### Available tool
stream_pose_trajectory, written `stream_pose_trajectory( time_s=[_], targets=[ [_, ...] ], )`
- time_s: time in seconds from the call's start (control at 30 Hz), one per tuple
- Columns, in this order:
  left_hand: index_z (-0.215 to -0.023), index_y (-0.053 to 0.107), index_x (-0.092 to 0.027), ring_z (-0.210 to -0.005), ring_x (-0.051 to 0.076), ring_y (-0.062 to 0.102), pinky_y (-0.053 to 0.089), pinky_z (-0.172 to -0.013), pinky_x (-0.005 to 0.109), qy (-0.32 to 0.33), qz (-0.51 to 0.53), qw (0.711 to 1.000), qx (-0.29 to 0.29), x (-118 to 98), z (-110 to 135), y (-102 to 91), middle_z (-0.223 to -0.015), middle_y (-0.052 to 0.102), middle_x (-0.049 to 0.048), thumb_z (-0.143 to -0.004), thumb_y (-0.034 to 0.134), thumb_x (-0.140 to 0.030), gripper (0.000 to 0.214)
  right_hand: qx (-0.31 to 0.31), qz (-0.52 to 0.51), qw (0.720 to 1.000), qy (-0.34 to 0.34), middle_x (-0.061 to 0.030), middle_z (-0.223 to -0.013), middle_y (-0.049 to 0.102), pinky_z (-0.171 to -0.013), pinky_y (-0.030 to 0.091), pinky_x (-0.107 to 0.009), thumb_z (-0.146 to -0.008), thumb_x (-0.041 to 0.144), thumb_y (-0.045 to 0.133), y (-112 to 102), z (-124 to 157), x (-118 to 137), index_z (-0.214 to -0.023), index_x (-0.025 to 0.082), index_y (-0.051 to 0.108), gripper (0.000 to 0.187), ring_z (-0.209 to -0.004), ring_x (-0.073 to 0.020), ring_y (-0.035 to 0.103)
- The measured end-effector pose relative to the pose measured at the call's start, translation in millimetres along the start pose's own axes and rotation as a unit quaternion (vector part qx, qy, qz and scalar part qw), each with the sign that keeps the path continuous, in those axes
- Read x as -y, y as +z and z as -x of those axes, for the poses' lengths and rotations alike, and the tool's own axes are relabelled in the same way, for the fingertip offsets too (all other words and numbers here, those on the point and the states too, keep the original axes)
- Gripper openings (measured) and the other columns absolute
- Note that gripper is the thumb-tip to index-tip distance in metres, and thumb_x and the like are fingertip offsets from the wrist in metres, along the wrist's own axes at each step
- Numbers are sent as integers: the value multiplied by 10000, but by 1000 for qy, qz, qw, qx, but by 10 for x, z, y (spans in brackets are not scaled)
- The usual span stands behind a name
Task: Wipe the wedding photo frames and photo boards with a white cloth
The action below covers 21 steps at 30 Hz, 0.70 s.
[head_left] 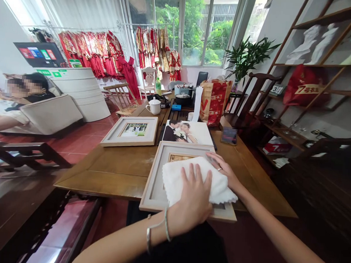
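A pale wooden picture frame (154,169) with a light grey mat rests near the table's front edge, partly overhanging it. Spread over its glass is a white cloth (173,178), which hides much of the picture inside. My left hand (194,191) presses flat on the cloth with fingers apart, a bracelet and a bangle at the wrist. At the frame's upper right corner, my right hand (226,171), wearing a ring, has its fingers closed around the edge; its palm side is hidden.
A second framed photo (134,130) lies to the left, and a couple's photo print (188,132) sits behind. A phone (229,135), a white lidded mug (153,106) and a red paper bag (214,100) stand on the wooden table (103,171). People recline on a sofa (54,115) at left.
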<state>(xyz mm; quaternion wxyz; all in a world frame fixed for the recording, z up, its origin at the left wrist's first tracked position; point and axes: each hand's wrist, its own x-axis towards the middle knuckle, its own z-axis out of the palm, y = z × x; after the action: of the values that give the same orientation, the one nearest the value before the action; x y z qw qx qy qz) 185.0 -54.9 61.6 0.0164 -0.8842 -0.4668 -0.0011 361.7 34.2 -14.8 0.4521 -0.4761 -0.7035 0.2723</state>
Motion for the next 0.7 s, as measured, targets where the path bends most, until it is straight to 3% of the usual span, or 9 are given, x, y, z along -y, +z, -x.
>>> stream_pose_trajectory(
  time_s=[0.1,0.2,0.33,0.53,0.7],
  targets=[
    [-1439,222,-87,-1336,470,143,190,-1018,663,20,-4,1000,-23,-122,48,41,-1444,236,301,-784,595,-418,823,9,-6,1000,-7,-85,-1348,497,-1104,294,-427,-871,394,444,-10,-9,-12,-1210,252,580,392,-1316,-245,386],
    [-1430,231,-82,-1337,474,118,188,-1016,671,99,16,995,-18,-206,239,46,-1446,215,311,-771,599,-426,829,4,7,1000,-4,-82,-1356,490,-1114,273,-432,-871,391,445,-7,-13,-18,-1220,252,572,396,-1320,-246,379],
    [-1431,213,-118,-1347,446,142,224,-1026,641,169,37,985,21,-98,375,-29,-1466,205,275,-736,636,-391,858,-8,11,1000,2,-80,-1350,498,-1110,278,-437,-872,355,441,2,-13,-7,-1218,251,576,385,-1307,-244,399],
    [-1445,203,-181,-1364,319,228,244,-1069,564,167,-41,985,20,254,116,-65,-1494,244,153,-863,478,-165,643,-25,-8,1000,-6,-64,-1330,532,-1106,291,-435,-860,291,454,31,17,-30,-1195,259,600,367,-1291,-229,425],
    [-1431,247,-189,-1350,289,276,308,-1056,484,148,-96,984,4,489,-206,-59,-1493,270,110,-851,451,-69,626,-40,-15,999,-13,-37,-1382,498,-1121,273,-434,-856,234,426,35,34,-58,-1266,266,544,428,-1315,-209,402]
  ],
)
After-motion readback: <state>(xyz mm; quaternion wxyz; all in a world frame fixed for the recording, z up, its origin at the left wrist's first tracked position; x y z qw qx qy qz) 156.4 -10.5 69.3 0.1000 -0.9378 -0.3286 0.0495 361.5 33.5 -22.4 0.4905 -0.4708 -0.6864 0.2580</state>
